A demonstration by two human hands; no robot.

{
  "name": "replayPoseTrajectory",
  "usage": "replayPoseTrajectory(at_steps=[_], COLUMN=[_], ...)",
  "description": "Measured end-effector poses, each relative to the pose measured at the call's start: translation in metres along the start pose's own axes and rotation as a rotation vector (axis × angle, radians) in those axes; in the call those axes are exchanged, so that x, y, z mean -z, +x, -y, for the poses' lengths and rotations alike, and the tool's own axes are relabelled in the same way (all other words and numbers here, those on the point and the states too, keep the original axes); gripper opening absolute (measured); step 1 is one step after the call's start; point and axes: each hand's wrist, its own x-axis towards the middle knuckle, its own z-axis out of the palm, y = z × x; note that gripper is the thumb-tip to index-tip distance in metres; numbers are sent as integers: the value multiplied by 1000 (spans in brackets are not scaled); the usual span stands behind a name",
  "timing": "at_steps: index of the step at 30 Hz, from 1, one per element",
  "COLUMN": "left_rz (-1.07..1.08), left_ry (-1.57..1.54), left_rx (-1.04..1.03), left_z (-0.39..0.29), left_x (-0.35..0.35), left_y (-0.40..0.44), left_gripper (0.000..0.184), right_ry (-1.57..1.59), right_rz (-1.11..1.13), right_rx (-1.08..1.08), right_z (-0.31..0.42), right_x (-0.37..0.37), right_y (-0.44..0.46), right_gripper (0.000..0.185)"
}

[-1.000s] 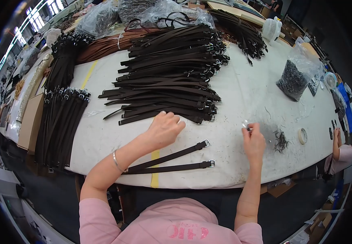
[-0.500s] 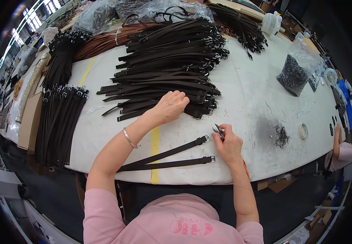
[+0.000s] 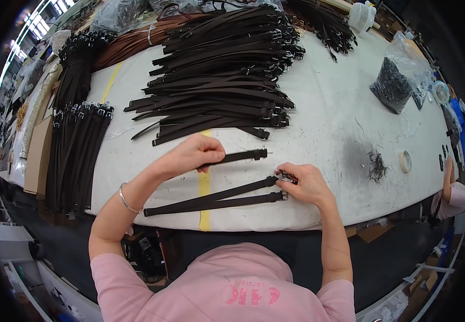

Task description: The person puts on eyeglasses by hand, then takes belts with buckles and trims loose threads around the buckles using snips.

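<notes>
My left hand (image 3: 200,153) is closed on a dark strap (image 3: 240,156), whose buckle end points right over the white table. Below it, two more dark buckled straps (image 3: 216,196) lie in a narrow V across the yellow tape. At their buckle ends, my right hand (image 3: 302,182) is closed round small metal snips, mostly hidden by the fingers. Whether it touches the upper strap's buckle is unclear. Behind my hands lies a large pile of dark buckled straps (image 3: 222,70).
More straps (image 3: 79,155) hang over the left edge beside a cardboard box (image 3: 39,155). On the right are a bag of dark pieces (image 3: 393,83), thread scraps (image 3: 376,166), a tape roll (image 3: 405,161) and a co-worker's arm (image 3: 448,182). A white fan (image 3: 361,17) stands behind.
My left hand has come from the pile toward me, bringing a strap. My right hand has moved left with the snips to the buckle ends. The view has shifted slightly.
</notes>
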Motion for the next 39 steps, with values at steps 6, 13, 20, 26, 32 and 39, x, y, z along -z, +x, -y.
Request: replayPoseTrajectory(at_steps=[6, 13, 20, 26, 32, 39], left_rz=[-236, -107, -313, -193, -266, -241], left_ry=[934, 1067, 882, 1119, 897, 859], left_rx=[-266, -274, -632, -877, -864, -795], left_z=[24, 11, 15, 35, 46, 42], left_x=[-45, -44, -68, -100, -101, -101], left_y=[13, 25, 25, -2, 3, 1], left_gripper=[16, 30, 39, 27, 15, 13], right_ry=[51, -3, 7, 142, 196, 145], right_rz=[15, -121, -29, 1, -47, -47], right_rx=[-38, -122, -76, -165, -177, -165], right_z=[-6, 10, 10, 3, -3, -3], right_x=[1, -3, 0, 1, -3, -5], right_y=[-17, -25, -19, -19, -20, -20], right_gripper=[25, 38, 34, 32, 28, 30])
